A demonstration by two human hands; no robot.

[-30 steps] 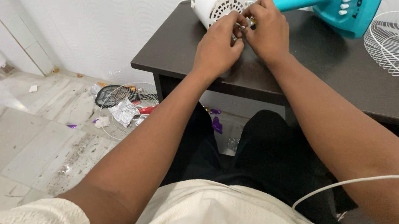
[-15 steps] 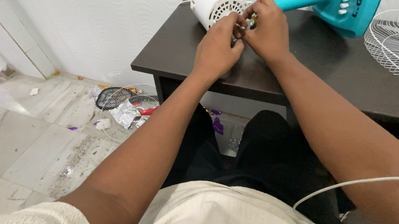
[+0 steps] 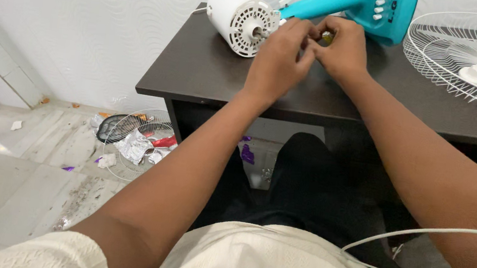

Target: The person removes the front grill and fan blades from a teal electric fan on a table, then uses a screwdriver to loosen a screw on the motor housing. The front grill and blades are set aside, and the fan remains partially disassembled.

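Observation:
A white fan motor housing point(image 3: 237, 15) lies on its side at the back of the dark table point(image 3: 198, 69), its vented face and short shaft turned toward me. A teal fan stand point(image 3: 349, 3) runs from it to the right. My left hand point(image 3: 280, 58) and my right hand point(image 3: 344, 50) meet fingertip to fingertip just right of the motor. Between the fingers shows a small yellowish part point(image 3: 326, 37), mostly hidden. Neither hand touches the motor.
A white wire fan grille point(image 3: 468, 58) lies on the table's right side. On the floor to the left is another grille point(image 3: 136, 134) with foil and wrappers on it, plus scattered litter. A white cable point(image 3: 419, 232) crosses my lap.
Both hands have come off the motor's face and moved slightly right, which uncovers the shaft. The view has shifted, so the table sits lower and further left.

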